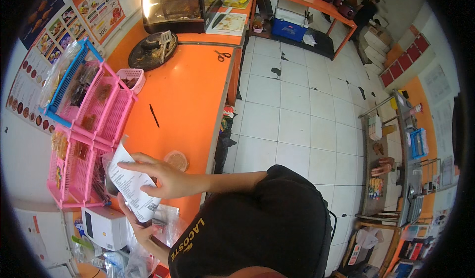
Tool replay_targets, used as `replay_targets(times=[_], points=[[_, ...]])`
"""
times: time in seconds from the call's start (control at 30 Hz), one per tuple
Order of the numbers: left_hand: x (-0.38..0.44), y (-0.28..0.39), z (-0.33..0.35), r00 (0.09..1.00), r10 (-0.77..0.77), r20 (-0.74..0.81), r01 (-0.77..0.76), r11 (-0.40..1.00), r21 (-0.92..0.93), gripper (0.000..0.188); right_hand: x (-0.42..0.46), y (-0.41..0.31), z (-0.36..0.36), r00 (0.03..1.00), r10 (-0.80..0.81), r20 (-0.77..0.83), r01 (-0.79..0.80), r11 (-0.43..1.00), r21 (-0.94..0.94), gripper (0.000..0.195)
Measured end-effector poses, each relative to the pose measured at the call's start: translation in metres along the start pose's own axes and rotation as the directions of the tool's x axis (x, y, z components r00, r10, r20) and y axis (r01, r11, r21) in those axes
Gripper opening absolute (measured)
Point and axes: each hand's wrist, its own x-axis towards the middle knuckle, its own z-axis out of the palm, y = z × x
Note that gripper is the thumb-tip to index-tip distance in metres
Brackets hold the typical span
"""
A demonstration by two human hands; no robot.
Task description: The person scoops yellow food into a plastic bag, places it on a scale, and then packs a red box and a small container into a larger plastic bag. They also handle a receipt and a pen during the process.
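A white printed receipt (130, 189) bearing small writing and a square code is held over the counter, in front of the pink baskets. My right hand (167, 179) reaches across, with its thumb and a finger on the paper's face. My left hand (135, 222) supports its lower end from below, with some fingers hidden behind it. Part of a clear plastic container (110, 181) shows behind the receipt; whether a hand holds it cannot be made out. Beside my right hand, a small round lidded tub (176, 161) with brownish contents rests on the orange counter (189, 103).
Pink plastic basket racks (120, 109) hold packets against the wall. A black pen (154, 115), scissors (222, 56) and a dark round pan (148, 60) with a spatula lie on the counter. A white label printer (104, 228) and plastic bags (141, 259) are at lower left.
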Motion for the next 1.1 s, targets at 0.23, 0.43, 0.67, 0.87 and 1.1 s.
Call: replay_targets(times=[0.23,0.43,0.67,0.87,1.1], points=[[-0.023,-0.016,-0.028,0.785,-0.413,-0.462,0.297,0.905,-0.305,0.076,0.006,-0.01,-0.001,0.994,-0.077,-0.083,0.076,0.997,-0.018,0.064],[-0.029,-0.046,-0.025,0.672,-0.469,-0.572,0.195,0.858,-0.475,0.07,0.006,-0.013,0.0,0.995,-0.086,0.055,0.077,0.987,0.139,0.053],[-0.031,-0.045,-0.02,0.706,-0.441,-0.554,0.215,0.879,-0.425,0.068,0.009,-0.041,0.011,0.93,-0.348,0.12,0.353,0.935,-0.025,0.053],[-0.022,-0.038,-0.026,0.693,-0.381,-0.612,0.175,0.912,-0.37,0.067,-0.002,0.001,0.019,0.942,-0.055,0.332,0.086,0.993,-0.08,0.041],[-0.016,-0.035,-0.026,0.629,-0.296,-0.719,0.129,0.952,-0.279,0.065,-0.003,0.023,0.028,0.996,-0.071,0.062,0.08,0.982,-0.17,0.047]])
